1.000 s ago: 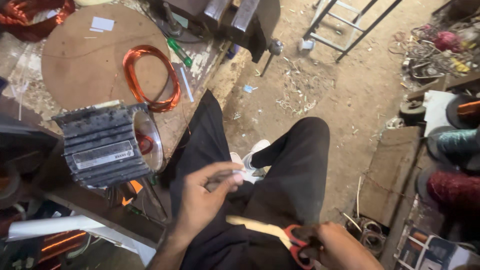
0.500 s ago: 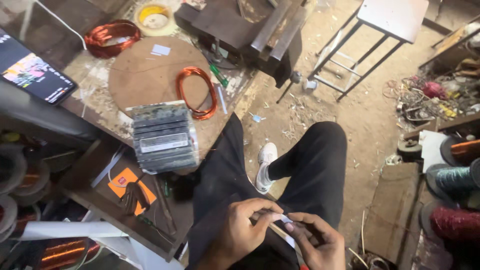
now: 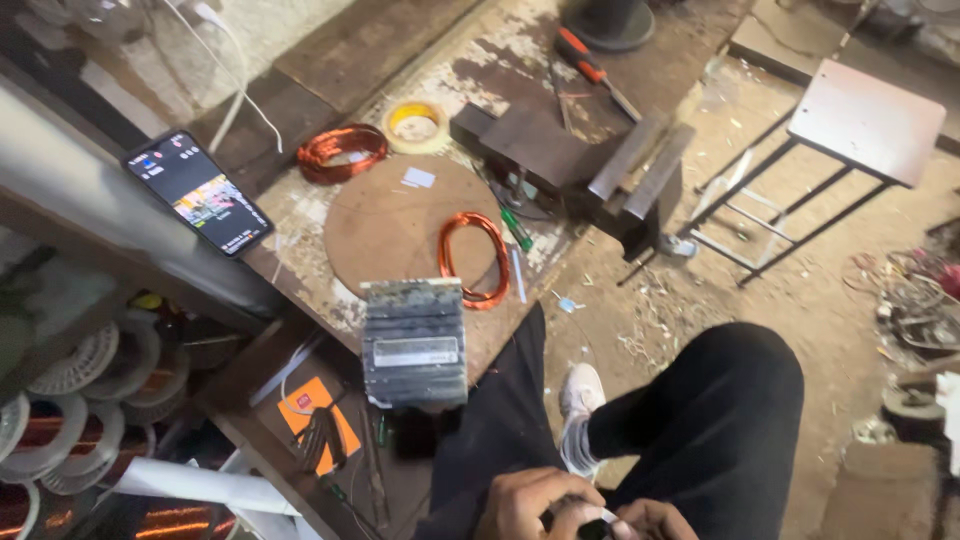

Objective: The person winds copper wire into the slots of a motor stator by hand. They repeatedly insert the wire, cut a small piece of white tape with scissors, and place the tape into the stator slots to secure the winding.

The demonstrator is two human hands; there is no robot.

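Both hands — seemingly pinching strip.

- A worn wooden worktop with flaking pale paint runs across the upper left.
- A heavy metal vise sits at its edge.
- The dusty dirt floor is littered with scraps.
- A metal stool on thin black legs stands at right.
- Even daylight fills the scene.
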